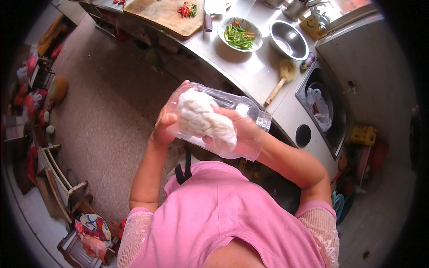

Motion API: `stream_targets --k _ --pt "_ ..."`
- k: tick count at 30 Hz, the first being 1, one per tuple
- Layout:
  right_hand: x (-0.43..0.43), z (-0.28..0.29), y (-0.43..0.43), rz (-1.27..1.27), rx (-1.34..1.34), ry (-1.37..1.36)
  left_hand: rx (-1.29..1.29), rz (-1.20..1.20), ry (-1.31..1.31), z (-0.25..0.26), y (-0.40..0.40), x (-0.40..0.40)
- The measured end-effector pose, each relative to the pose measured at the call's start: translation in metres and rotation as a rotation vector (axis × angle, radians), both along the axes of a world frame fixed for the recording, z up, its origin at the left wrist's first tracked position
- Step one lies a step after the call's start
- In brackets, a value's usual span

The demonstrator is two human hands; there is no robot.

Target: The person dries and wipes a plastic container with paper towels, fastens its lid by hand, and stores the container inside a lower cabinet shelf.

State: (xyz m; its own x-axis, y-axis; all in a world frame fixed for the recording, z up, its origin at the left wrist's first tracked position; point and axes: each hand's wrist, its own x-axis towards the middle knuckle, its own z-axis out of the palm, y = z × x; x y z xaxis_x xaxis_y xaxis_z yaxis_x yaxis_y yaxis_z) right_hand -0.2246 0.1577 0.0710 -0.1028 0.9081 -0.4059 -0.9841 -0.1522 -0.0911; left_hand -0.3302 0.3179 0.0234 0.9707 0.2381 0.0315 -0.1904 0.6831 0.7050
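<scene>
A clear plastic jar lies on its side in the air in front of my chest, its mouth facing right. My left hand holds it around its base end. Through the mouth, my right hand reaches into the jar, fingers on a bunched white cloth. The cloth presses against the inner wall, and part of my fingers is hidden behind it. On the counter to the right of the jar is a round black lid.
The counter holds a cutting board with chopped peppers, a knife, a bowl of cut green vegetables, a steel basin and a wooden-handled brush. A sink with a plastic bag is at right.
</scene>
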Motion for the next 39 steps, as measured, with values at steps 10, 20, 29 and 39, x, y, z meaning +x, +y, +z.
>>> stream_targets --k 10,20,29,39 --pt "0.027 0.037 -0.031 0.117 0.011 -0.763 -0.039 -0.178 0.039 -0.010 0.018 -0.011" --pt "-0.008 0.027 -0.019 -0.072 -0.155 -0.518 -0.007 -0.294 0.075 0.017 0.014 0.004" --pt "-0.009 -0.014 -0.025 0.023 0.112 -2.004 0.300 -0.171 0.090 0.017 -0.010 0.004" --pt "0.009 -0.008 -0.012 0.157 0.177 -0.919 0.081 0.030 0.025 0.000 -0.011 0.011"
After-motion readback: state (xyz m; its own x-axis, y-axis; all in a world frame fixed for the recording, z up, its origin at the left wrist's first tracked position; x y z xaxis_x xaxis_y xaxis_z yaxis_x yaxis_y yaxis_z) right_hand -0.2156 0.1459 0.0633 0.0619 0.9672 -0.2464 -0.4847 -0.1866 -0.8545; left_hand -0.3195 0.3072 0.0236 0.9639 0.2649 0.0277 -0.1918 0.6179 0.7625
